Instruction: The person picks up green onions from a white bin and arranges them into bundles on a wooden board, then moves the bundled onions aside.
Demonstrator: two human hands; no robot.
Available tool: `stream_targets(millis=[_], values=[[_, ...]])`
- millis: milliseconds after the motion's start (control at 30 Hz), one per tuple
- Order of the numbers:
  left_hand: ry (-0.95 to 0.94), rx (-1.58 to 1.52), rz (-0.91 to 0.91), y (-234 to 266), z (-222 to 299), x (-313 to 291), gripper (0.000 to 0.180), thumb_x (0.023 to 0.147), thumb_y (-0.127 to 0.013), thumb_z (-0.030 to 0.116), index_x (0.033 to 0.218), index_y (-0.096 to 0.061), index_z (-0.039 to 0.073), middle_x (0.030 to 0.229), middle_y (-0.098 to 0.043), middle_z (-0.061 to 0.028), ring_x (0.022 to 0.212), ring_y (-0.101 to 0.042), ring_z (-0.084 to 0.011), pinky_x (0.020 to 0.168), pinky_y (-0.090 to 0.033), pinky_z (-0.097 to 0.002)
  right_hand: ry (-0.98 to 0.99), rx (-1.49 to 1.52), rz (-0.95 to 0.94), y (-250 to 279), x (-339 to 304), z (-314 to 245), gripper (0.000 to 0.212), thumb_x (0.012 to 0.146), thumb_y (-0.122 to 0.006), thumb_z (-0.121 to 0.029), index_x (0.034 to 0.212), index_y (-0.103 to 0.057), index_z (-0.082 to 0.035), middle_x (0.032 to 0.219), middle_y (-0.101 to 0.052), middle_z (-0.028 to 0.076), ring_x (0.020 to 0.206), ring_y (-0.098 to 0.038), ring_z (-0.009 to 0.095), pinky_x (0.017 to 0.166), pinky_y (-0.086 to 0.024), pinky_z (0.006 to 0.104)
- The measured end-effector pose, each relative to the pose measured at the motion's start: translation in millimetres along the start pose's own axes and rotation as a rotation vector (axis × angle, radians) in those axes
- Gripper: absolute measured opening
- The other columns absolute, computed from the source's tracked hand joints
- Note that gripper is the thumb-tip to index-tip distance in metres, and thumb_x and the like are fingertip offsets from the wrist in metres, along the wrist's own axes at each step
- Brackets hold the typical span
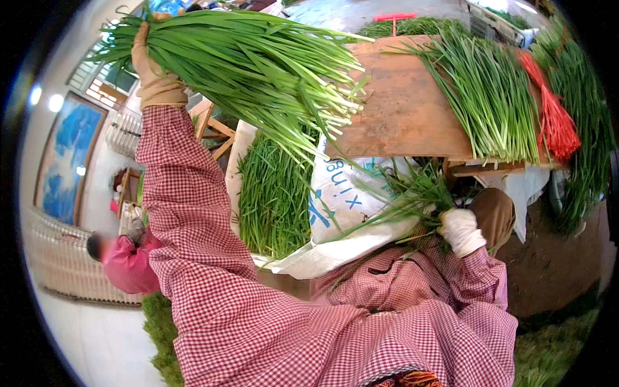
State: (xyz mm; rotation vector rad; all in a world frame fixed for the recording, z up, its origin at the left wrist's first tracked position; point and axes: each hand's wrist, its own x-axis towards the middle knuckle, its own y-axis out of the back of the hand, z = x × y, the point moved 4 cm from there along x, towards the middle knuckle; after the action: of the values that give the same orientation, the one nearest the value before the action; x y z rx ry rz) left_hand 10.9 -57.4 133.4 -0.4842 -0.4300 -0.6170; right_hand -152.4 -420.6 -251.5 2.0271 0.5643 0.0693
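Observation:
High at the far left, my left hand [147, 64], in a tan glove, grips the leafy end of a large bunch of Chinese chives [251, 61]. The pale cut ends point right, over the edge of the wooden board [403, 97]. Low at the right, near my knee, my right hand [460, 231] wears a white glove and is closed on a thin tuft of loose chive leaves [422, 193]. Its fingertips are partly hidden. Another pile of chives [493, 97] lies on the board's right part, white ends toward me.
Red plastic ties [556, 119] hang at the board's right end, beside more chives [583, 148]. Below the board, a white woven sack [348, 206] lies next to a heap of greens [274, 200]. Another person in pink [132, 261] is at the left.

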Motion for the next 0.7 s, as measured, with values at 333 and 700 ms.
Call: stream_targets(millis=[333, 700], values=[[-0.103, 0.038, -0.123, -65, -17, 5, 0.015, 0.089, -0.038, 0.018, 0.089, -0.047, 0.005, 0.085, -0.049, -0.0052, 0.092, -0.048, -0.0206, 0.101, -0.029, -0.0366, 0.294, 1.141, 0.111, 76, 84, -93, 0.047, 0.085, -0.05, -0.04, 0.114, -0.053, -0.003, 0.107, -0.058, 0.008, 0.098, -0.052, 0.019, 0.088, -0.038, 0.0264], [-0.219, -0.175, -0.08, -17, -49, -7, 0.003, 0.085, -0.046, 0.012, 0.085, -0.045, 0.009, 0.082, -0.048, -0.0013, 0.086, -0.048, -0.0137, 0.097, -0.033, -0.0313, 0.764, 2.008, -0.029, 66, 73, -123, 0.062, 0.079, -0.059, -0.04, 0.126, -0.039, -0.005, 0.128, -0.042, 0.01, 0.117, -0.041, 0.025, 0.099, -0.032, 0.039]])
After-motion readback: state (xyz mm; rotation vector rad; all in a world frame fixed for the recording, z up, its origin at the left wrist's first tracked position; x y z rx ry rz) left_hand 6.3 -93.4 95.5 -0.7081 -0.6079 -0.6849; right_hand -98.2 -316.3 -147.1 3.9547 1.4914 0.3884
